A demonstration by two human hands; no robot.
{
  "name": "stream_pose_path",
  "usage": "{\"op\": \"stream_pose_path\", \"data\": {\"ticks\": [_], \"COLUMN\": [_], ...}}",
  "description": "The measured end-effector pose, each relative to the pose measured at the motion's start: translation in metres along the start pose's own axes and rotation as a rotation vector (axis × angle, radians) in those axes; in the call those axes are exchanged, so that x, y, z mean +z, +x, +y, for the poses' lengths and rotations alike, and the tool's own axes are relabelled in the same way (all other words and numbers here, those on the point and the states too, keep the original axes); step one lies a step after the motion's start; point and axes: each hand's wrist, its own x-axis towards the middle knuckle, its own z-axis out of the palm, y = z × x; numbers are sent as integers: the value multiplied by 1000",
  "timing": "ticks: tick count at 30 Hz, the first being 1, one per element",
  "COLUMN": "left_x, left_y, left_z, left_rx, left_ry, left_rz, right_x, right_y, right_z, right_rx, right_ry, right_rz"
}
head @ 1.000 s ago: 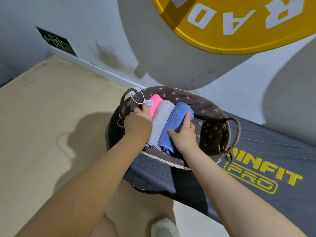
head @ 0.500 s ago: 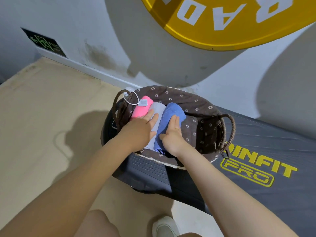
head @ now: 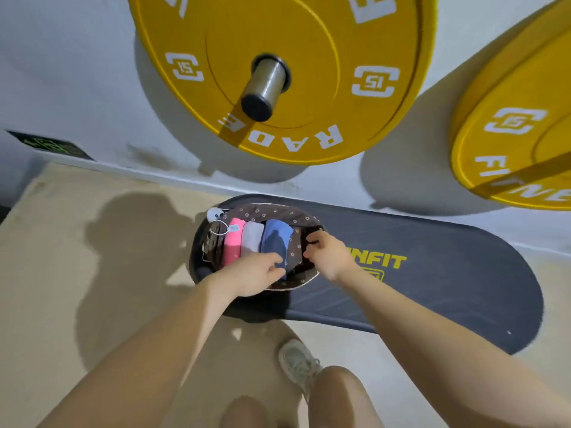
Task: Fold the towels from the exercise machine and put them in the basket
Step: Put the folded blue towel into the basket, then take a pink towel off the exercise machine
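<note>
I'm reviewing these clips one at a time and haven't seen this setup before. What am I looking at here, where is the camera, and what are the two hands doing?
There is no robot: a person wears a wide-angle camera on the head, looking down past their own arms. A brown lined basket sits on a dark exercise machine on the floor. In it lie three folded towels side by side: a pink towel, a grey towel and a blue towel. The left hand rests at the near end of the blue towel. The right hand grips the basket's dark handle. Yellow weight plates hang on the wall above.
</note>
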Motion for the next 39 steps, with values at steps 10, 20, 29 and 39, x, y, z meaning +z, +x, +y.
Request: {"op": "stream_pose_path", "data": {"ticks": [10,20,29,39], "left_x": [-19,92,287,477], "left_y": [-154,-261,-328,-368], "left_z": [217,441,651,828], "left_rx": [338,845,1009,1067], "left_ry": [258,502,563,646], "left_rz": [7,-176,-302,-445], "right_x": [-166,-236,-272,-337], "right_y": [-266,-528,-716,-864], "right_z": [16,158,383,564], "right_rx": [70,275,583,718], "right_ry": [-55,98,421,426], "right_rz": [284,491,701,788]}}
